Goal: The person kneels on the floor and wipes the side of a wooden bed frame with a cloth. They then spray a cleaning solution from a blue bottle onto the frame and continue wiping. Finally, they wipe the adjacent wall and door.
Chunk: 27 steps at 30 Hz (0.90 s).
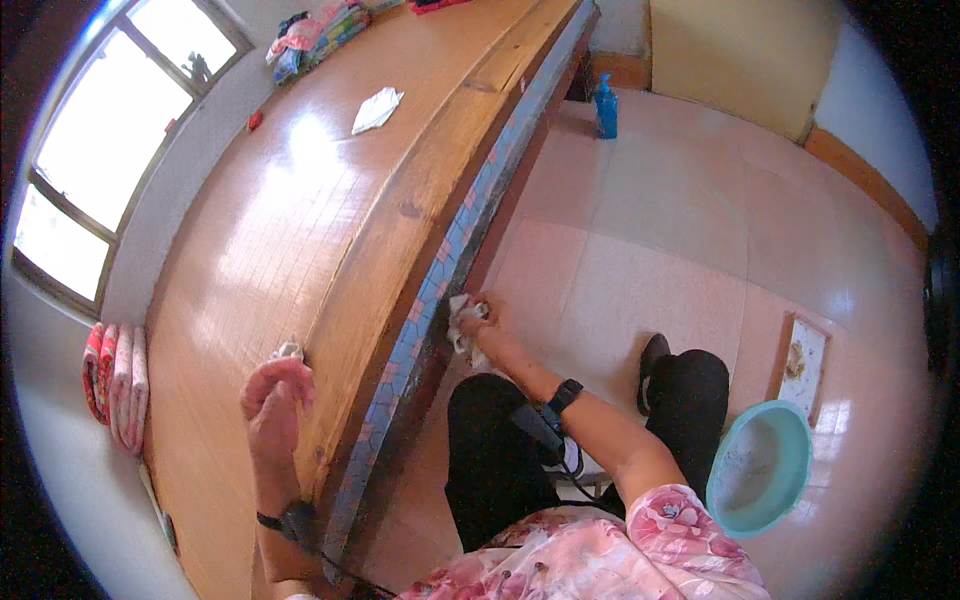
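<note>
My right hand [487, 324] grips a crumpled whitish rag [459, 306] at the dark lower edge below the tiled side [420, 319] of a raised platform bed. On top of the platform, near its wooden front board [397, 217], is my left hand [271, 420]. It holds a bunched pink cloth [279, 375], though the fingers are partly hidden. A small greyish-white cloth piece [289, 350] shows just past it; whether the two are joined is unclear. Both wrists wear black bands.
A turquoise basin [801, 465] with murky contents stands on the floor at right, beside a shallow white tray [810, 352]. Farther off is a blue pump bottle [607, 112]. A white cloth [377, 110], folded bedding [116, 382] and a pile of fabrics [319, 37] lie on the platform.
</note>
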{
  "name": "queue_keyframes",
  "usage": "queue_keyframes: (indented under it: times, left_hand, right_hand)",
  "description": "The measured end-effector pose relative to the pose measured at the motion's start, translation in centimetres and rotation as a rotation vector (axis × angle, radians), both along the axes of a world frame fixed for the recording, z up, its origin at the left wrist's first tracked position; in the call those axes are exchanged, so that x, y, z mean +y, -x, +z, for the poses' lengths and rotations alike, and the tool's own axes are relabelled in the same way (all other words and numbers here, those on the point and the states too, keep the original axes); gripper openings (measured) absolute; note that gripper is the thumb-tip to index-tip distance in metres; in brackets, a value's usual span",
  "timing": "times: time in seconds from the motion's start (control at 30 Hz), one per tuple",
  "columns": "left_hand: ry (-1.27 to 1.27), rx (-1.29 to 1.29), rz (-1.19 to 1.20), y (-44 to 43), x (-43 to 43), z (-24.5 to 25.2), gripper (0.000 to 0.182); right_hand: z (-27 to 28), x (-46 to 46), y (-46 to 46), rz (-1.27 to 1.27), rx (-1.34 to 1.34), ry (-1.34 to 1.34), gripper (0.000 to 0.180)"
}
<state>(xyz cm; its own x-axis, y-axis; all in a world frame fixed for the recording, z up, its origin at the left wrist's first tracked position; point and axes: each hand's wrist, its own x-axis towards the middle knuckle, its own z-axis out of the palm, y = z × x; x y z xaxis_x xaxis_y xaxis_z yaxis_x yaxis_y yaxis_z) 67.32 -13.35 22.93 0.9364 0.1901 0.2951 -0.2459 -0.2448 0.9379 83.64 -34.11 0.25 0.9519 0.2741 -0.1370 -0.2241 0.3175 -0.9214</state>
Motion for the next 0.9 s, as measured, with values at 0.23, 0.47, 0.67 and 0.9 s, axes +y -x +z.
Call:
queue_keyframes:
  times: [0.23,0.47,0.67,0.9]
  left_hand:
    - [-0.199,0.506,-0.309,-5.6,-8.9,0.5,0.019]
    - [-0.543,0.459,-0.673,-11.9,-13.5,-2.0,0.020]
    - [-0.690,0.275,-0.763,-12.2,-12.6,-2.2,0.025]
    - [-0.762,0.219,-0.720,-13.2,-12.3,-2.2,0.025]
  right_hand:
    - [4.6,2.0,-0.2,-0.193,-0.248,-0.077,0.041]
    - [0.8,4.3,-7.4,-0.396,-0.401,0.127,0.024]
    - [0.6,-0.3,-27.8,-0.626,-0.393,0.173,0.021]
    - [0.8,-0.3,-27.2,-0.642,-0.504,0.511,0.021]
